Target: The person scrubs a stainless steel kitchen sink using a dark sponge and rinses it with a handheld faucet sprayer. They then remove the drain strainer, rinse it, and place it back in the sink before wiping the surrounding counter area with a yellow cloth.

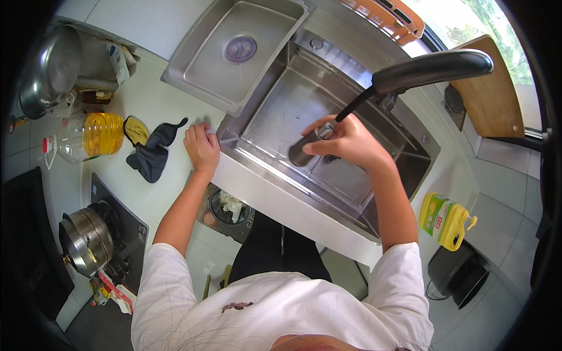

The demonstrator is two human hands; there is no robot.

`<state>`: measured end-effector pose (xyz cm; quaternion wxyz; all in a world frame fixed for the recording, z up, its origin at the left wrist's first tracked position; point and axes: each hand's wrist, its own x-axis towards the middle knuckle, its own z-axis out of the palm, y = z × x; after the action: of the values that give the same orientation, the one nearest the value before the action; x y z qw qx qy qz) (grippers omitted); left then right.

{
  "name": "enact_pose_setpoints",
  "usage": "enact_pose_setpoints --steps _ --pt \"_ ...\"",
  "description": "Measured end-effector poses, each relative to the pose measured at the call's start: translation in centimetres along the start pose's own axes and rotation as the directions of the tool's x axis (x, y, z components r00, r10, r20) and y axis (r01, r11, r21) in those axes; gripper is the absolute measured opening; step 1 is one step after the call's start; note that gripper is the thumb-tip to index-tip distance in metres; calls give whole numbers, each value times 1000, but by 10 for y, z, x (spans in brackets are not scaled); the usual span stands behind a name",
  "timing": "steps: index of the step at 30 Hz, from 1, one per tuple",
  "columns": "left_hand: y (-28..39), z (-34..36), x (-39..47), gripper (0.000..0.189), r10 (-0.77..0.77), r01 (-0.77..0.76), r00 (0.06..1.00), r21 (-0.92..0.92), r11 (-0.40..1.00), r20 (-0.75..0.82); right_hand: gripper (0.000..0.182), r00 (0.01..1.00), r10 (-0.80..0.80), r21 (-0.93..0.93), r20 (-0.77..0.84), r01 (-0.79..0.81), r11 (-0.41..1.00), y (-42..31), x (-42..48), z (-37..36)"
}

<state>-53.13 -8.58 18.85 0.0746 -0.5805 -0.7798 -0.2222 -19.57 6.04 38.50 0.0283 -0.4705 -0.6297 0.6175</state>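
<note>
My right hand is closed around the pull-out spray head of the kitchen tap, over the stainless steel sink. A black hose runs from the spray head up to the curved tap spout. Wet patches show on the sink floor, and whether water is flowing I cannot tell. My left hand rests on the white counter at the sink's near left corner, its fingers curled, with nothing visible in it. A dark grey cloth lies to its left. A steel drain tray with a round strainer sits over the sink's left end.
An oil bottle lies or stands left of the cloth; a steel pot is on the hob. At the right are a yellow detergent bottle, a black container and a wooden cutting board. A bin sits below the counter.
</note>
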Motion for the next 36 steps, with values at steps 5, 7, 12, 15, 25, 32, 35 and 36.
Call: enact_pose_setpoints --steps 5,7,12,15,25,32,35,36 --pt "0 -1 1 15 3 -3 1000 -2 1000 10 33 999 44 -202 15 -40 979 11 -32 -28" --pt "-2 2 0 15 7 -7 1000 4 1000 8 36 997 77 -344 27 -63 937 23 -40 -37" --pt "-1 3 -1 15 -6 5 1000 10 1000 16 34 994 54 -337 91 -21 941 37 -43 -41" --pt "-3 5 -1 15 -13 13 1000 14 1000 18 41 999 -15 -326 44 28 945 33 -37 -29" --pt "-2 2 -6 13 12 -14 1000 -158 987 -13 39 973 -192 61 -126 201 978 73 -48 0" --pt "144 -51 -12 22 245 -170 969 -646 744 27 56 932 -189 84 -309 225 971 108 -67 15" --pt "217 -85 10 50 358 -25 902 -799 601 241 56 907 -238 62 -348 275 959 108 -66 23" --pt "234 -92 16 59 374 10 886 -818 576 275 54 901 -264 42 -344 296 954 105 -65 24"
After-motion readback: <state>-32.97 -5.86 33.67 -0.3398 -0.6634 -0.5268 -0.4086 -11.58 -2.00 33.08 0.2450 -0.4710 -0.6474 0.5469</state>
